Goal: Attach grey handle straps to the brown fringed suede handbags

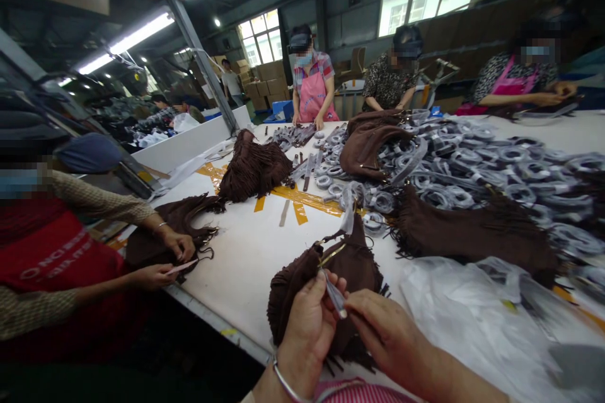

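Observation:
A dark brown fringed bag (293, 283) lies at the table's front edge, under and behind my hands, with gold-coloured metal along its opening. My left hand (309, 321), a bangle on its wrist, is closed around a narrow strip wrapped in clear plastic (334, 295), close to the bag's opening. From the other side, the fingertips of my right hand (385, 330) are pinched together at the strip's lower end. More plastic wrapping (350, 204) stands up from the top of the bag. Part of the bag is hidden behind my hands.
Plastic-wrapped strap coils (472, 164) are heaped on the right. Brown bags (472, 233) lie among them, and a fringed one (255, 167) sits farther back. Crumpled clear plastic (454, 321) is beside my right arm. A co-worker's hands (170, 258) handle another bag at left; several people work opposite.

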`<state>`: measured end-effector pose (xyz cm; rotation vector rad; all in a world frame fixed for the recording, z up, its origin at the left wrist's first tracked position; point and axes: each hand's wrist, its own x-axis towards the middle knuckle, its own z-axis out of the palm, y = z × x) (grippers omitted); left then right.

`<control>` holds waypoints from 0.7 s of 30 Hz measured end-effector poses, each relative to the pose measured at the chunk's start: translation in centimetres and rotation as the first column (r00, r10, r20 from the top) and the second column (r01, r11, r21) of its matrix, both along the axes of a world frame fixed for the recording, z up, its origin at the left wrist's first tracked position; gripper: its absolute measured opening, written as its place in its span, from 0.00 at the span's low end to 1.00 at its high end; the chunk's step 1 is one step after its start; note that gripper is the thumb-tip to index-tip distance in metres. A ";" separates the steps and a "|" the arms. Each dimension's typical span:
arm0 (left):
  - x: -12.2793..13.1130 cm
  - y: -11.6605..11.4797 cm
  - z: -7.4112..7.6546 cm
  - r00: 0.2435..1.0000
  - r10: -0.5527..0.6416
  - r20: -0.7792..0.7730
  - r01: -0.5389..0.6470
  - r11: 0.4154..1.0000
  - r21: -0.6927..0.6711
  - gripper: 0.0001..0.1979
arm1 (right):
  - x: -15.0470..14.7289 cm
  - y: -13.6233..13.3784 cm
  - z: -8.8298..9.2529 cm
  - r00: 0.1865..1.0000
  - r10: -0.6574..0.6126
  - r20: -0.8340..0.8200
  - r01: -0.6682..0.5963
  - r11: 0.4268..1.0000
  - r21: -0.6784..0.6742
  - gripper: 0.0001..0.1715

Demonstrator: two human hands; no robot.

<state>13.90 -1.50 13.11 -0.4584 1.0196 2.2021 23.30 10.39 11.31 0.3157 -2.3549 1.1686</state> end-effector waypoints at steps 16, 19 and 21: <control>0.1 0.4 -0.2 0.994 0.003 0.110 -0.025 0.978 0.206 0.09 | -0.2 -0.7 0.7 0.967 -0.167 -0.193 0.219 0.933 0.287 0.11; 0.1 0.7 -0.2 0.990 0.029 0.137 -0.055 0.981 0.184 0.09 | -0.1 -0.8 1.1 0.964 -0.167 -0.208 0.224 0.928 0.296 0.11; 0.0 0.9 -0.2 0.989 0.033 0.144 -0.057 0.985 0.165 0.09 | 0.0 -0.8 1.3 0.964 -0.170 -0.204 0.228 0.925 0.306 0.12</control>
